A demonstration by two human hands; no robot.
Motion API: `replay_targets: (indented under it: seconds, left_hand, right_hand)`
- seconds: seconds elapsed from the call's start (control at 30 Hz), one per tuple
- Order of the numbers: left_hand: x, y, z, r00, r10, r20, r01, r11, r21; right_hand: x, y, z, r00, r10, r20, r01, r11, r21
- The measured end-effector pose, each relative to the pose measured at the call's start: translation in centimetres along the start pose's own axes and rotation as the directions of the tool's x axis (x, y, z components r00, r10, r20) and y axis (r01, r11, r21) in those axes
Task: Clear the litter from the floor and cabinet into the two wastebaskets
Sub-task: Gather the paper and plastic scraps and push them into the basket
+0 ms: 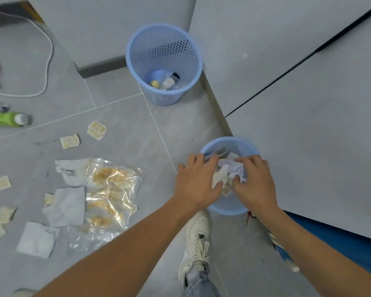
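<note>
**Both hands over the near wastebasket**

The left hand (196, 181) and right hand (254, 182) curl their fingers round a wad of crumpled tissue (227, 175), holding it over the mouth of the near wastebasket (227, 207). Left of the hands, tissues (65, 206), a greasy plastic bag (109, 198) and small wrappers (70, 141) lie on the floor (126, 146). Beyond the hands stands the far wastebasket (137, 61), already holding litter.

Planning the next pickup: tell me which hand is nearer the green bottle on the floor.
Left. The left hand is over the near basket's left rim, toward the green bottle; the right hand is farther right.
</note>
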State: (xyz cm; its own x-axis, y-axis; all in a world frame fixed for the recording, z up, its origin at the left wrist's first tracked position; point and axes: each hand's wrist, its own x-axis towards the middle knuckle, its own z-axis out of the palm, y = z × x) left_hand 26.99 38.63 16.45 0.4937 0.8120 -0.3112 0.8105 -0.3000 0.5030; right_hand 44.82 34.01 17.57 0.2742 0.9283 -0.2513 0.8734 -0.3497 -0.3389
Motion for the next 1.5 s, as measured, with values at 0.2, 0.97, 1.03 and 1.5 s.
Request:
replay_targets:
  seconds: [0.2,0.97,1.03,1.5]
  left_hand:
    - [-3.6,-16.6,-4.1,0.962,-0.232,-0.144,0.224,0.972,-0.068]
    - [0.0,-51.5,3.8,0.894,-0.360,-0.268,0.386,0.921,0.053]
    - [-0.5,-51.2,3.9,0.884,-0.387,-0.261,0.386,0.921,-0.059]
    - [-9.2,-22.3,-3.9,0.940,-0.290,-0.181,0.227,0.926,-0.301]
  right_hand:
    - [3.9,-15.0,7.5,0.955,-0.290,-0.060,0.296,0.937,0.187]
    - [19.7,-32.4,40.0,0.812,-0.538,0.226,0.563,0.824,-0.060]
    - [19.4,-32.1,39.9,0.817,-0.540,0.201,0.550,0.835,0.008]
    - [-0.3,-17.9,14.7,0.978,-0.211,-0.006,0.208,0.960,0.188]
